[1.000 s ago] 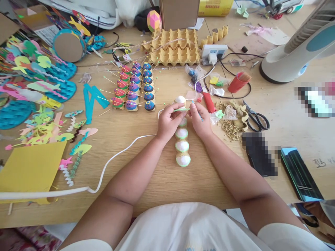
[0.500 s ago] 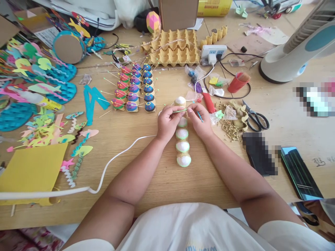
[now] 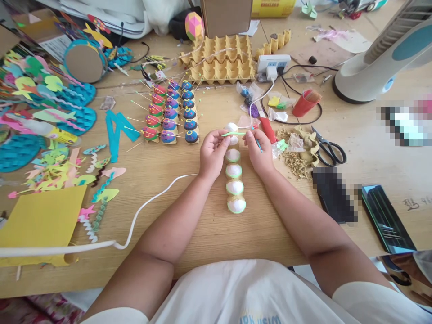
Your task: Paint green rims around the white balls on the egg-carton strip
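A thin light-green clay strip (image 3: pixel 234 133) is stretched between my two hands, above the far end of an egg-carton strip (image 3: pixel 235 182). My left hand (image 3: pixel 213 153) pinches its left end. At the right end, my right hand (image 3: pixel 260 152) pinches it between thumb and finger, and a thin blue stick (image 3: pixel 258 145) pokes out of the same hand. White domes line the carton strip in a row; the nearer ones have green rims. The farthest dome (image 3: pixel 231 128) looks plain white, and the one beside it is partly covered by the strip.
Painted carton rows (image 3: pixel 172 112) with pins stand beyond my left hand. To the right lie scissors (image 3: pixel 327 147), clay packets (image 3: pixel 281 146), shavings (image 3: pixel 296 165) and a phone (image 3: pixel 388 218). A white cable (image 3: pixel 141 204) crosses the left side, near a yellow sheet (image 3: pixel 43 220).
My hands have moved slightly apart and up, and the green strip now shows longer and straighter between them. More of the domes beneath is visible. The view has shifted a little.
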Demonstrator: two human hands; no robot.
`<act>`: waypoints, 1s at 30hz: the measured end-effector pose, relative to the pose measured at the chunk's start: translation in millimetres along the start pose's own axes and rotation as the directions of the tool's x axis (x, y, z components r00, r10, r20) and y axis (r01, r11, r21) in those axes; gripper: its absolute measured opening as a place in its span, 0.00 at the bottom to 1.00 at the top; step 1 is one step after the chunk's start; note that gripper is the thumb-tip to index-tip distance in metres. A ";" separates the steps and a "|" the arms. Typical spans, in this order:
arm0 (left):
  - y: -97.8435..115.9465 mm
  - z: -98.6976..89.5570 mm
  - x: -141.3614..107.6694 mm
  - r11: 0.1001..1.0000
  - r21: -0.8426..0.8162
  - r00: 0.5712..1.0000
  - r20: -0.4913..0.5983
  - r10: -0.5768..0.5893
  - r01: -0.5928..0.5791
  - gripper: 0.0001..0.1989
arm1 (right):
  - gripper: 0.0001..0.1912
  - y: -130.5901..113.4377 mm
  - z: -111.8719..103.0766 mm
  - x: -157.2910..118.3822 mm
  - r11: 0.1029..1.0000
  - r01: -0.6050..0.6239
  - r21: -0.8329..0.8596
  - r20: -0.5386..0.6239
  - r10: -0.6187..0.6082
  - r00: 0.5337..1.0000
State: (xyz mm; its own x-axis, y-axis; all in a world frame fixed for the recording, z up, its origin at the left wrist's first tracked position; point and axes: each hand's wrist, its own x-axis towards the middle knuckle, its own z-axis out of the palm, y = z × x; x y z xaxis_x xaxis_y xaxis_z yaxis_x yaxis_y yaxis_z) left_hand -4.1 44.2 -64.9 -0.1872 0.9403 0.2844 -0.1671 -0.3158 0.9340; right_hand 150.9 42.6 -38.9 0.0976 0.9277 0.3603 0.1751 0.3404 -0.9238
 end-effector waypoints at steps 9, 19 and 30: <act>1.9 -1.0 4.4 0.992 -0.086 0.989 -0.113 -0.097 0.087 0.26 | 0.33 -0.7 1.3 -0.8 1.000 0.007 0.010 0.012 -0.007 1.000; 0.0 -2.5 5.2 0.992 -0.118 0.988 -0.139 -0.070 0.054 0.28 | 0.33 2.0 1.7 -1.0 0.999 0.016 -0.045 0.036 -0.014 0.999; -1.8 -2.7 6.3 0.998 -0.059 0.981 -0.188 -0.046 0.036 0.25 | 0.32 2.9 1.2 -1.1 0.998 0.021 -0.064 0.042 -0.018 0.999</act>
State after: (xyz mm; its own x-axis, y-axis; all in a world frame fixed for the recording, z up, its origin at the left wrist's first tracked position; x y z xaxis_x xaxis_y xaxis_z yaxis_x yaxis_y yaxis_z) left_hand -7.6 50.4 -65.4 -0.3583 0.9130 0.1949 -0.2306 -0.2888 0.9292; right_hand 150.1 42.7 -42.1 0.0528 0.9270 0.3714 0.2399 0.3493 -0.9058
